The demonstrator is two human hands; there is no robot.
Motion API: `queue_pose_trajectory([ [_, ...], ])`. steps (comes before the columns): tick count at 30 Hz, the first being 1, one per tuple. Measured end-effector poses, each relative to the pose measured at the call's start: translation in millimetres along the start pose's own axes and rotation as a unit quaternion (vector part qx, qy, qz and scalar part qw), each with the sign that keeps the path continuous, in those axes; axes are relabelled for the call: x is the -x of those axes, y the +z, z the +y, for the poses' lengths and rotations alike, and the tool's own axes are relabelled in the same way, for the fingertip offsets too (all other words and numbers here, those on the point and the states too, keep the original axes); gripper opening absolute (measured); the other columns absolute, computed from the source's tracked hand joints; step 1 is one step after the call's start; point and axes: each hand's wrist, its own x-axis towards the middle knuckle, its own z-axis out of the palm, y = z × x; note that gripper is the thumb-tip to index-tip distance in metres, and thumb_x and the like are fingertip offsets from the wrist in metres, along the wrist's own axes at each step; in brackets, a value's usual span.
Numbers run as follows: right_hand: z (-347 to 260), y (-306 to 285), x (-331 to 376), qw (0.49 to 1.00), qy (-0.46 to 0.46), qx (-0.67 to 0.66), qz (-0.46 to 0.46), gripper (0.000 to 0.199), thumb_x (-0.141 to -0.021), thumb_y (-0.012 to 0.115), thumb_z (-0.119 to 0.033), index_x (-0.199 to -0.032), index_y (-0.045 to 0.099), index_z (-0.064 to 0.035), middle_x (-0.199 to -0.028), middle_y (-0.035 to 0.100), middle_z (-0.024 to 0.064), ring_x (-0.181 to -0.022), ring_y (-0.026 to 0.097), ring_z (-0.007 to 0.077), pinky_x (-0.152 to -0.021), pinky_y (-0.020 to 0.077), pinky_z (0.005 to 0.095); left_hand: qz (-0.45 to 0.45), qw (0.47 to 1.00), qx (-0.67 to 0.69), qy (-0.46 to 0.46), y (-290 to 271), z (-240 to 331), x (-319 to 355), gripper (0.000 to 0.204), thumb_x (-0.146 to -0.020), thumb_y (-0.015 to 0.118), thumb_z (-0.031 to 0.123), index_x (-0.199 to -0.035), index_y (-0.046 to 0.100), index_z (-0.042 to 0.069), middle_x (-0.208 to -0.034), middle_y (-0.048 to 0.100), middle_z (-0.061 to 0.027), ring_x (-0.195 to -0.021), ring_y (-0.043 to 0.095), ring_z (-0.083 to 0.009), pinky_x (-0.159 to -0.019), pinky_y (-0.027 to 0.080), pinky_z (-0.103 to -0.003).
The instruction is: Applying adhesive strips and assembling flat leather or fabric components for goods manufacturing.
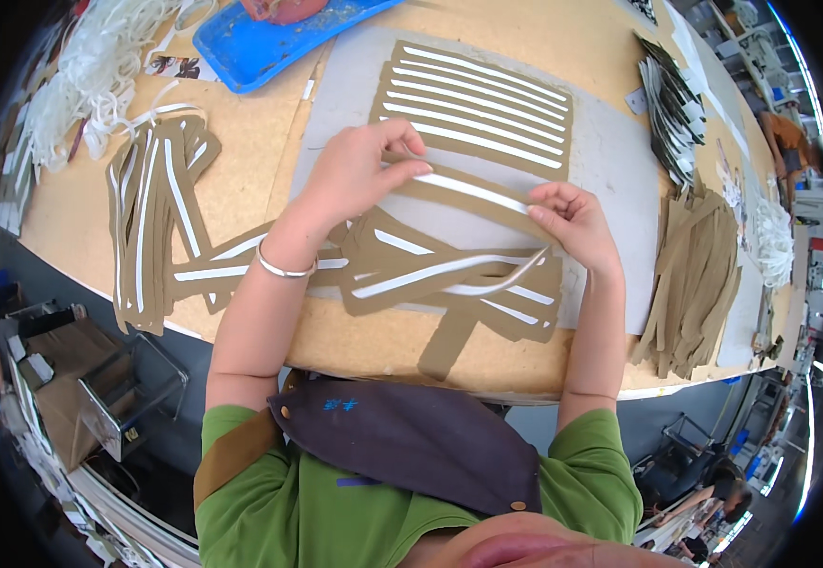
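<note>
Both hands over the grey mat (pixel 610 161) on the worktop (pixel 269 161). My left hand (pixel 359 170) presses its fingers (pixel 410 168) together on the left end of a brown paper strip with a white band (pixel 473 192); my right hand (pixel 577 222) has its fingers (pixel 542 202) pinched on the strip's right end. The strip runs slantwise between the two hands, lifted a little above the mat. Just beyond it, touching the mat, lies a brown sheet with rows of white bands (pixel 478 104). Directly under my hands sits a loose heap of the same banded strips (pixel 449 275), crossing one another, one curling upward near my right wrist. Silver bangle (pixel 284 268) on my left wrist. Further left, a second heap of banded strips (pixel 156 208), and beyond that a tangle of white bands (pixel 99 66). A blue tray (pixel 260 47) at the far edge. To my right, a pile of plain brown strips (pixel 691 284) and a fanned stack of dark pieces (pixel 672 104).
</note>
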Motion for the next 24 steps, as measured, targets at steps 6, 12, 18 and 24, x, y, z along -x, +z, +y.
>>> queue_pose_trajectory([
  [6, -1, -19, 0, 1.0, 0.006, -0.004, 0.019, 0.015, -0.09, 0.071, -0.007, -0.104, 0.067, -0.0041, -0.077, 0.064, -0.0053, -0.064, 0.05, -0.0005, -0.058, 0.039, 0.0159, 0.084, 0.996, -0.003, -0.017, 8, -20, -9, 0.017, -0.084, 0.076, 0.014, -0.093, 0.065, 0.004, -0.078, 0.066, -0.0018, -0.074, 0.059, -0.0108, -0.067, 0.046, -0.028],
  [12, 31, -22, -21, 0.966, -0.052, 0.042, 0.248, 0.013, -0.09, 0.071, -0.009, -0.102, 0.068, -0.0037, -0.076, 0.064, -0.0043, -0.063, 0.051, 0.0011, -0.057, 0.0403, 0.0174, 0.129, 0.986, -0.087, -0.062, 6, -16, -13, 0.021, -0.084, 0.076, 0.021, -0.096, 0.065, 0.007, -0.068, 0.064, -0.0042, -0.06, 0.059, -0.0172, -0.058, 0.046, -0.032],
  [18, 43, -21, -27, 0.94, -0.05, 0.128, 0.313, 0.013, -0.086, 0.074, -0.01, -0.096, 0.07, -0.0021, -0.072, 0.064, -0.0033, -0.063, 0.052, 0.0017, -0.057, 0.043, 0.0181, 0.195, 0.975, -0.108, -0.007, 15, -37, -17, 0.023, -0.083, 0.077, 0.022, -0.098, 0.066, 0.007, -0.064, 0.062, -0.0032, -0.058, 0.058, -0.0154, -0.057, 0.047, -0.03],
  [24, 43, -17, -27, 0.923, -0.035, 0.174, 0.342, 0.013, -0.084, 0.075, -0.012, -0.092, 0.073, -0.0025, -0.071, 0.065, -0.0029, -0.062, 0.053, 0.0027, -0.059, 0.0452, 0.0192, 0.204, 0.973, -0.11, -0.016, 16, -38, -18, 0.025, -0.083, 0.077, 0.021, -0.099, 0.066, 0.007, -0.066, 0.064, -0.0025, -0.06, 0.061, -0.0136, -0.058, 0.048, -0.029],
])
